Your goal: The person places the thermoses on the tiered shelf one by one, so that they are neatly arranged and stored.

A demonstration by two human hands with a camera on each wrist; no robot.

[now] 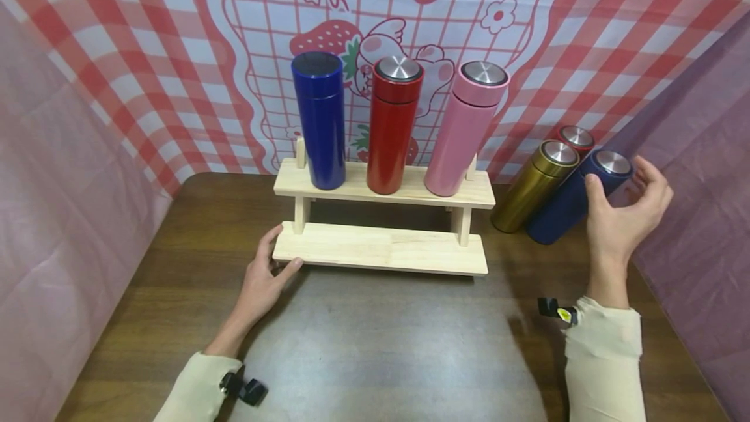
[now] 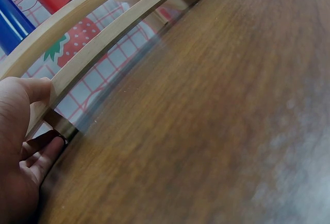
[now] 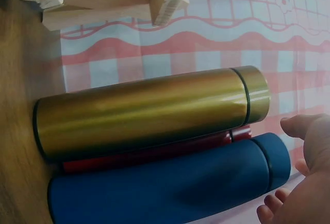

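Observation:
A two-tier wooden rack (image 1: 381,246) stands on the table. My left hand (image 1: 265,282) holds the left end of its lower board; in the left wrist view the thumb (image 2: 38,89) lies on the board and the other fingers are beneath it. Over at the right, my right hand (image 1: 627,220) is spread around the lid end of a navy blue thermos (image 1: 577,197). Its thumb and fingers stand apart from the lid in the right wrist view. Beside that bottle are a gold thermos (image 3: 149,113) and, partly hidden behind both, a red thermos (image 1: 577,137).
Along the rack's upper board stand a glossy blue thermos (image 1: 322,129), a red thermos with a silver lid (image 1: 392,135) and a pink thermos (image 1: 463,139). Behind the brown table (image 1: 381,350) hangs a strawberry-print checked cloth (image 1: 258,31). A mauve cloth (image 1: 697,213) hangs at the right.

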